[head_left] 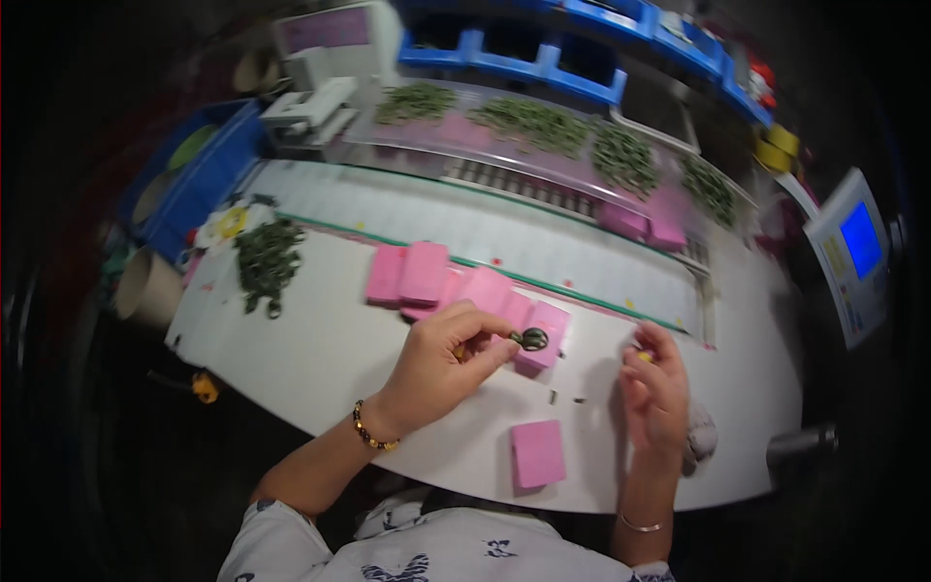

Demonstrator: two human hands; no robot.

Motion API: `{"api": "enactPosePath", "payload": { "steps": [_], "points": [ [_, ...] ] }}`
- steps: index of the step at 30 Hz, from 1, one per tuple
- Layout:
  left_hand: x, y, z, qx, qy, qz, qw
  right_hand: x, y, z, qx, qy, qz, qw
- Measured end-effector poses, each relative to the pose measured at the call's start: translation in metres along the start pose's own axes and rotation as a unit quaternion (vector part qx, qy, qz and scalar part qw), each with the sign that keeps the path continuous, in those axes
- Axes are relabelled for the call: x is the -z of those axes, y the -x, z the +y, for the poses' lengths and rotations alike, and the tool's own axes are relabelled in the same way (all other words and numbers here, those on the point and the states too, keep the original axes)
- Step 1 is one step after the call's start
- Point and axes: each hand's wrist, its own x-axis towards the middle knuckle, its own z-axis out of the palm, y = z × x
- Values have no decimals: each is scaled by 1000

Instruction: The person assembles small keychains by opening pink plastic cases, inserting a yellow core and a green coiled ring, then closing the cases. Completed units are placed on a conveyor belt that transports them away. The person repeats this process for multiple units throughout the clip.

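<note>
My left hand (448,354) pinches a small dark green looped piece (534,339) between thumb and fingertips. The piece is held over a pink block (551,323) at the right end of a group of similar pink blocks (424,273). To the right, my right hand (656,388) is raised above the white table, its fingers curled in. A bit of yellow (645,356) shows at its fingertips; what they hold, if anything, is too small to name. A single pink block (537,453) lies near the table's front edge, between my forearms.
A heap of dark green pieces (268,260) lies on the left of the table (320,359). Behind the pink blocks runs a green-edged white conveyor (465,228), with a clear shelf (465,145) of green heaps above. A blue-screened device (853,257) stands at right.
</note>
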Motion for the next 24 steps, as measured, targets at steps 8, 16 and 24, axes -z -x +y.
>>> {"api": "enactPosePath", "payload": {
  "steps": [8,16,24],
  "points": [
    [189,12,-35,61,-269,288,917,-4,26,-18,-7,23,26,999],
    [257,27,-42,173,-349,206,898,10,37,-14,-32,84,-42,995],
    [232,11,-12,123,136,337,924,12,49,-4,-30,65,-20,997]
  ]
}}
